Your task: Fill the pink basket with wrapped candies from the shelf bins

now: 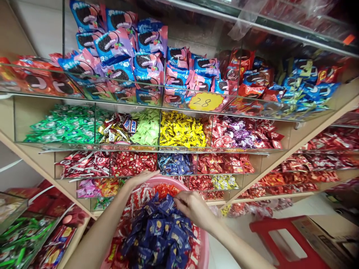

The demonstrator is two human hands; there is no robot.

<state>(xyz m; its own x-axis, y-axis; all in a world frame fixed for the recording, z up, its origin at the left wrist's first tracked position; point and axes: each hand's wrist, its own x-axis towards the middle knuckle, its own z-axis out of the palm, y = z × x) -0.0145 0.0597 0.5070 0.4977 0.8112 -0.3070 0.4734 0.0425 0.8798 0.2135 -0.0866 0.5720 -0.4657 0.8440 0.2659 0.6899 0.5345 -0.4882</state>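
Observation:
A pink plastic basin [204, 239] is in front of me, holding a heap of dark blue candy packets [165, 231] with red wrapped candies [137, 198] behind and beside them. My left hand [144, 177] reaches over the basin's far left rim, fingers stretched flat by the edge of the shelf. Whether it touches the rim or the glass, I cannot tell. Inside the basin's right side is my right hand [193, 207], its fingers curled together at the edge of a dark blue packet on the heap. The palm side of that hand is hidden.
Glass-fronted shelves [131, 147] rise ahead with candies in compartments: green [70, 123], yellow [182, 129] and blue [176, 164] ones. Blue-pink cookie packets [114, 45] fill the top, above a "28" tag [206, 101]. A red stool [277, 239] and cardboard box [322, 235] stand right.

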